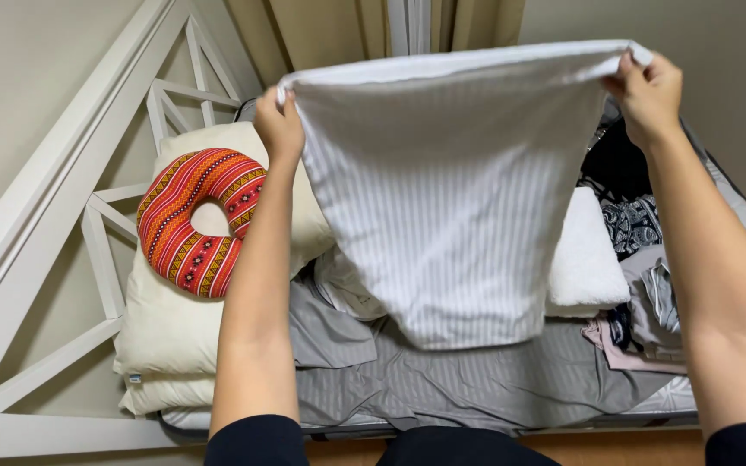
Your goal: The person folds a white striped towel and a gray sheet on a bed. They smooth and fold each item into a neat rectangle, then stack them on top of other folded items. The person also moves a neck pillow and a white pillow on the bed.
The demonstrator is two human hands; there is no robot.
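Over the bed (477, 380), both hands (280, 125) (649, 86) pinch a striped pillowcase's (451, 216) top corners so it hangs flat, ring cushion (196, 220) at nine o'clock.

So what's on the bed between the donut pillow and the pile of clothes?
In the head view, the striped cloth hangs there, held up by both hands.

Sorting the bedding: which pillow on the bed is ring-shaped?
The red patterned pillow with a hole in its middle; it lies on the plain cream pillows at left.

Home bedroom, bed (477, 388), pillows (166, 328), curtains (330, 30)
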